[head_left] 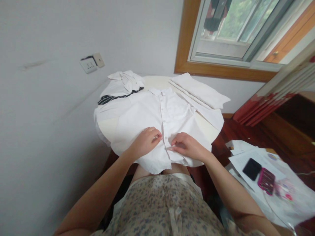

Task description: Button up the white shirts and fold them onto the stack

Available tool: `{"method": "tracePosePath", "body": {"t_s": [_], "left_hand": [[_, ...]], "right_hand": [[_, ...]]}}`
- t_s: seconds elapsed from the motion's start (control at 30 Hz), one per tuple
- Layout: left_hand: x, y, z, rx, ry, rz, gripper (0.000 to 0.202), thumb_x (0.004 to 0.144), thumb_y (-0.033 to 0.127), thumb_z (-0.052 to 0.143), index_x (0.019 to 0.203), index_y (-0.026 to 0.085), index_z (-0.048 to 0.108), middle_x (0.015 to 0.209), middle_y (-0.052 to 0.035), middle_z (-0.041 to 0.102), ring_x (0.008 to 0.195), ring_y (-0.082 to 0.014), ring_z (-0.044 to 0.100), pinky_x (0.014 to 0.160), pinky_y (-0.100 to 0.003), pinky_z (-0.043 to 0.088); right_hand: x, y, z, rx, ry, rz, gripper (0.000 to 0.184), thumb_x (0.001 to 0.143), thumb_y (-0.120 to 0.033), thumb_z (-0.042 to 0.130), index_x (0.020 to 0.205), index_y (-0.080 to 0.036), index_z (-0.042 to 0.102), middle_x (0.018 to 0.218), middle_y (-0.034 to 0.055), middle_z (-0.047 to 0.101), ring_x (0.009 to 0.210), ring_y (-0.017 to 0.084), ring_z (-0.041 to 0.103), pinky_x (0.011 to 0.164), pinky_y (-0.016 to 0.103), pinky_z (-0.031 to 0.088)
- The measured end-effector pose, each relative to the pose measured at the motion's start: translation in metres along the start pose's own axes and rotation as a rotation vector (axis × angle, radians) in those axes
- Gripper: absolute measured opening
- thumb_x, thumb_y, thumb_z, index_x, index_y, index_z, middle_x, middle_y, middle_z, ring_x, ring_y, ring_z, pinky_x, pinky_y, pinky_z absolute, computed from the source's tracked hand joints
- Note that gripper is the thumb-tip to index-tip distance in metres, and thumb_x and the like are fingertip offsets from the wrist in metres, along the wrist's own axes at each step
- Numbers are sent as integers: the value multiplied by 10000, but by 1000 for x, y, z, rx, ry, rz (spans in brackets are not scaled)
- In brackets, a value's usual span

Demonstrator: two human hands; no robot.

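White shirt (pixel 137 118) laid out face up on the round bench (pixel 107 128), collar at the far side, hem draped over the near edge. Buttoned strip runs down the middle; small pale buttons, light creasing throughout. Left hand (pixel 147 141) curled at the strip, thumb and fingertips close together; right hand (pixel 189 146) half curled just across from it. Cannot tell whether either pinches cloth. Lower buttons hard to make out. Sleeve ends blend with white cloth around them, partly unclear near the folded cloth (pixel 199 90). Shirt's back hidden underneath.
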State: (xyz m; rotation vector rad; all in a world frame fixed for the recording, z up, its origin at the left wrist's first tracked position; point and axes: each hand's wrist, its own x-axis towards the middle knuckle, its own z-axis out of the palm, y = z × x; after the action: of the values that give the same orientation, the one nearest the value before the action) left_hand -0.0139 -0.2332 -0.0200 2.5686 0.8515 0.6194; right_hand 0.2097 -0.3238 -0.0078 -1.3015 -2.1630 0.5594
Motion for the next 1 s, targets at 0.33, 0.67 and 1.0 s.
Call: {"method": "tracePosePath", "body": {"t_s": [0.33, 0.67, 1.0], "left_hand": [[-34, 40, 11, -58, -19, -74, 149, 916, 259, 560, 844, 205, 679, 868, -52, 645, 896, -210, 578, 836, -362, 456], [-49, 71, 29, 61, 89, -115, 268, 974, 355, 468, 820, 201, 624, 882, -64, 596, 916, -225, 543, 878, -401, 445], [-53, 97, 53, -349, 102, -269, 265, 921, 391, 514, 723, 215, 509, 713, -5, 591, 721, -175, 578, 679, -310, 470]], "right_hand": [[-3, 1, 9, -117, -17, -35, 82, 891, -204, 650, 816, -177, 670, 851, 62, 621, 902, 210, 558, 855, 352, 427], [-2, 3, 7, 275, 83, 154, 227, 901, -337, 593, 754, -168, 628, 812, 17, 583, 768, 138, 559, 726, 272, 464], [-10, 0, 10, 74, 103, 88, 132, 882, -203, 600, 781, -169, 677, 797, 21, 644, 786, 144, 570, 749, 265, 437]]}}
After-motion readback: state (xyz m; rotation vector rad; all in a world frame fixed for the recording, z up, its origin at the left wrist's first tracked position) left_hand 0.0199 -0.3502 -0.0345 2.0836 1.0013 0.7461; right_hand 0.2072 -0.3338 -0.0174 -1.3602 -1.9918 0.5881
